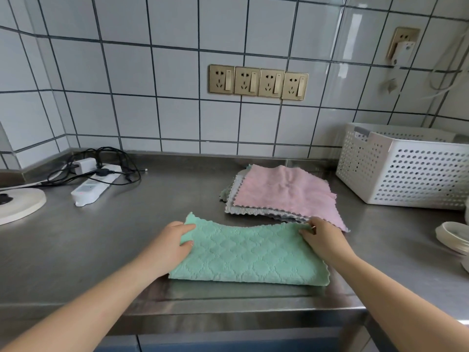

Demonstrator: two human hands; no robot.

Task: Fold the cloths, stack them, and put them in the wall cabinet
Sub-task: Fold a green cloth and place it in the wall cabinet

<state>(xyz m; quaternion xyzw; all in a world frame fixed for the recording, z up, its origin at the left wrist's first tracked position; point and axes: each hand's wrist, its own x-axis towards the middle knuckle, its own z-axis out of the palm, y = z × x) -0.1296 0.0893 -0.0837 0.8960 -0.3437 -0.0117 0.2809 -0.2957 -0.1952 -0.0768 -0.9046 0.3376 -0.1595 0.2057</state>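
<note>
We have the green cloth [247, 252] flat on the steel surface [101, 237], near the front edge, already doubled over: fold line toward us, scalloped free edges away. Left hand [175, 246] pinches the far-left corner, thumb under and fingers [186, 228] curled over the top layer. Right hand [321, 237] does the same at the far-right corner. We judge both grips sit at the corners to line the layers up and keep the edge taut before the next fold.

The unfolded pile sits just beyond, pink cloth [284, 191] on top, grey ones [234, 207] under it, touching the green cloth's right corner region (close by so the next one is easy to reach).

White perforated basket [406, 168] to the right. Wall cabinet not in view.
</note>
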